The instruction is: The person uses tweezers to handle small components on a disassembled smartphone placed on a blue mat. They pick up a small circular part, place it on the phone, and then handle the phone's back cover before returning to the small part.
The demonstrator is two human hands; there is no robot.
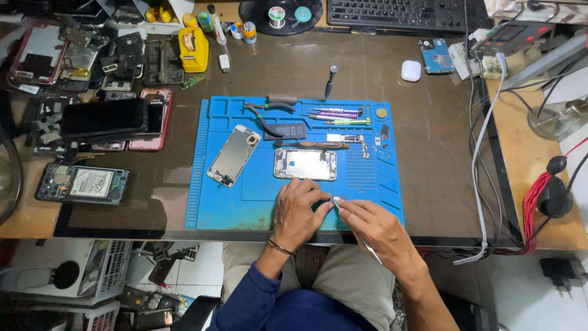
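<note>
The small grey part (pixel 335 200) sits at the lower centre of the frame, on the front edge of the blue mat (pixel 214 208), between the two hands. The left hand (pixel 298 211) lies just left of it, fingers together on its left side. The right hand (pixel 375 225) lies to its right, fingers clamped on thin tweezers (pixel 367 245) whose long axis runs lower right to upper left, tip touching the part. The open phone (pixel 305 164) lies just above.

Navy sleeves, khaki trousers, dark wristband (pixel 280 246)
</note>
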